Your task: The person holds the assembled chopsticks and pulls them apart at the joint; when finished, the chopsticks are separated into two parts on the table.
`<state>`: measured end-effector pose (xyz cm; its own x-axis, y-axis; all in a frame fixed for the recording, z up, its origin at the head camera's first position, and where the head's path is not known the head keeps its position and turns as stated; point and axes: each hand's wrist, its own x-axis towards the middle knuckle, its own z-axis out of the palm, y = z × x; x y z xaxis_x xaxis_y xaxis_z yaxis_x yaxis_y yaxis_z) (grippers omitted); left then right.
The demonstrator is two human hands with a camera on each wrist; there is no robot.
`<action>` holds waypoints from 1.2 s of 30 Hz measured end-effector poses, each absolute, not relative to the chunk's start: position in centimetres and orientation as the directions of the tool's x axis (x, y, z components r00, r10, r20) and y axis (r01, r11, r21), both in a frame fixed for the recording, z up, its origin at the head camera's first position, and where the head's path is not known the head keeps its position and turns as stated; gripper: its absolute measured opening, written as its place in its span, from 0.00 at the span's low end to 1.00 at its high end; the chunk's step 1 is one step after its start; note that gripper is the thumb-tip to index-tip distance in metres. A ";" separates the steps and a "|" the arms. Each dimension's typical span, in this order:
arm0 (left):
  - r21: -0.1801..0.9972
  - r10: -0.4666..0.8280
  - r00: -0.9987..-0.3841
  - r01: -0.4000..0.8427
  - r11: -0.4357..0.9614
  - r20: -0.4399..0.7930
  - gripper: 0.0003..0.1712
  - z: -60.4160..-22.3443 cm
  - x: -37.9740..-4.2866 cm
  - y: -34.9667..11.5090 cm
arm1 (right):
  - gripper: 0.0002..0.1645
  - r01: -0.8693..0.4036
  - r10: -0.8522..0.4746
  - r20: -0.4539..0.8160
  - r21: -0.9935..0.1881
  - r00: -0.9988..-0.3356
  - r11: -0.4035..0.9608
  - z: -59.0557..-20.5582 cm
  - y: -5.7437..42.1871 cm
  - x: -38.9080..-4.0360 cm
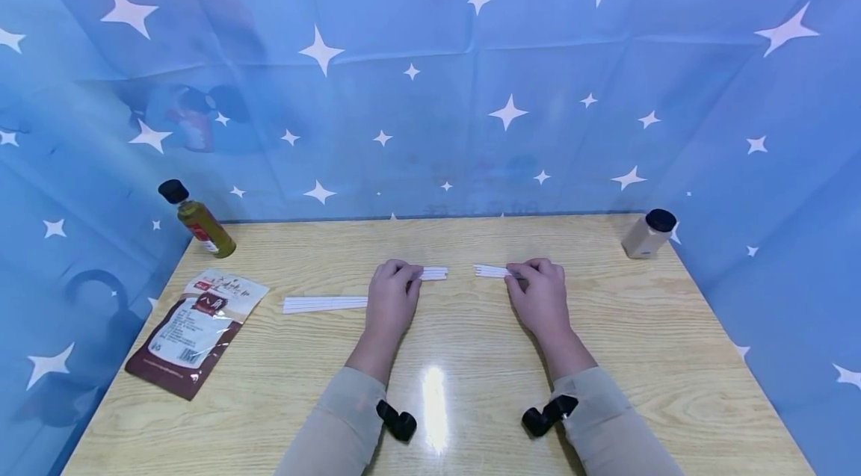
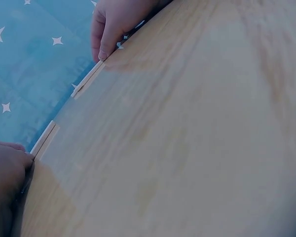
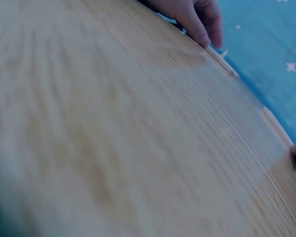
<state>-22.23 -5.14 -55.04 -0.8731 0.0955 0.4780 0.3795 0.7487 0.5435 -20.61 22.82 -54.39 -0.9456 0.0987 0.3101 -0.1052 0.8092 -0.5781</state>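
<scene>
Thin white sticks lie flat side by side on the table in short rows. My left hand (image 1: pixel 392 297) pinches one row of white sticks (image 1: pixel 434 273) between thumb and fingers, with the ends showing on its right. Another row of white sticks (image 1: pixel 324 304) extends to the left of this hand; whether the two rows join under it is hidden. My right hand (image 1: pixel 542 293) pinches a third row of white sticks (image 1: pixel 491 271), whose ends point left toward the other row across a small gap. Both wrist views show the hands low at the tabletop.
At the left lies a brown and white food pouch (image 1: pixel 195 330), with a dark-capped oil bottle (image 1: pixel 205 228) behind it. A black-lidded jar (image 1: pixel 649 235) stands at the back right. Blue star-patterned cloth (image 1: pixel 430 87) rises behind the wooden table (image 1: pixel 471 416).
</scene>
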 end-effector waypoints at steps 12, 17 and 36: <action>0.557 0.062 -0.904 0.314 0.769 0.424 0.11 -55.0 -22.3 -5.1 | 0.20 -0.069 0.108 0.290 -0.540 -0.951 0.839 -54.5 22.8 -20.8; 0.570 0.069 -0.913 0.308 0.761 0.401 0.12 -55.0 -22.4 -5.0 | 0.20 -0.022 0.122 0.240 -0.522 -0.963 0.852 -54.4 22.7 -20.7; 0.472 0.103 -0.769 0.486 0.735 0.631 0.05 -55.3 -21.9 -5.4 | 0.24 -0.045 0.147 0.333 -0.506 -0.931 0.861 -54.2 22.2 -20.8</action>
<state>-21.88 -5.42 -55.34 -0.7689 0.1028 0.6311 0.4860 0.7353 0.4723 -20.79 22.23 -54.24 -0.9315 0.1466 0.3329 -0.0452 0.8614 -0.5059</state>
